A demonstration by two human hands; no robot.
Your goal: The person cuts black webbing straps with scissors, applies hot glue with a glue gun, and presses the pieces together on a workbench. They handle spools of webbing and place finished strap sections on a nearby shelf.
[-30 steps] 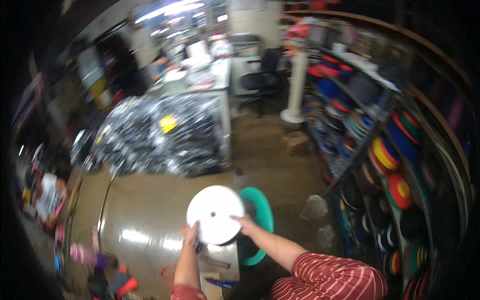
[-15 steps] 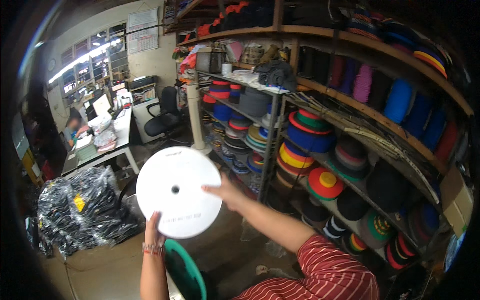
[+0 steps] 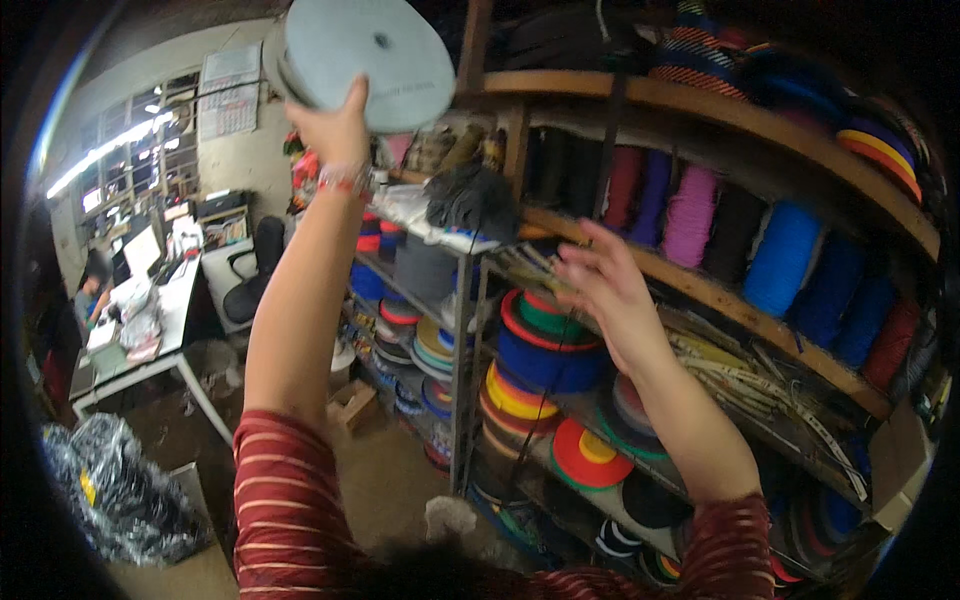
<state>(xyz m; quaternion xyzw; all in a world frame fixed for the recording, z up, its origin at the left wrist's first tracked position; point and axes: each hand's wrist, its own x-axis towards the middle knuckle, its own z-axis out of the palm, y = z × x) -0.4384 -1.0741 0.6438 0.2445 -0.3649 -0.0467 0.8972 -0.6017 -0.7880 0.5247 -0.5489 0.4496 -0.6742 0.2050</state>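
A large white reel (image 3: 400,75) with a round centre hole is held up at the top of the view, its flat face turned toward me. A second rim shows behind its left edge. My left hand (image 3: 335,130) grips it from below, with the thumb on the face and the fingers hidden behind. My right hand (image 3: 612,290) is raised beside the shelf, holding nothing, its fingers spread and slightly blurred. It is nearest the wooden shelf edge (image 3: 680,270) and the coloured rolls of webbing (image 3: 550,345) below.
Cord spools, among them a pink one (image 3: 691,215) and a blue one (image 3: 783,260), line the upper shelf. A metal rack (image 3: 465,350) holds more rolls. At left are a white desk (image 3: 170,310) with a seated person, a black chair (image 3: 262,270) and plastic-wrapped bundles (image 3: 120,490).
My left hand has lifted the reel up toward the top of the view. My right hand has let go of it and moved right, toward the shelves. The view has swung rightward.
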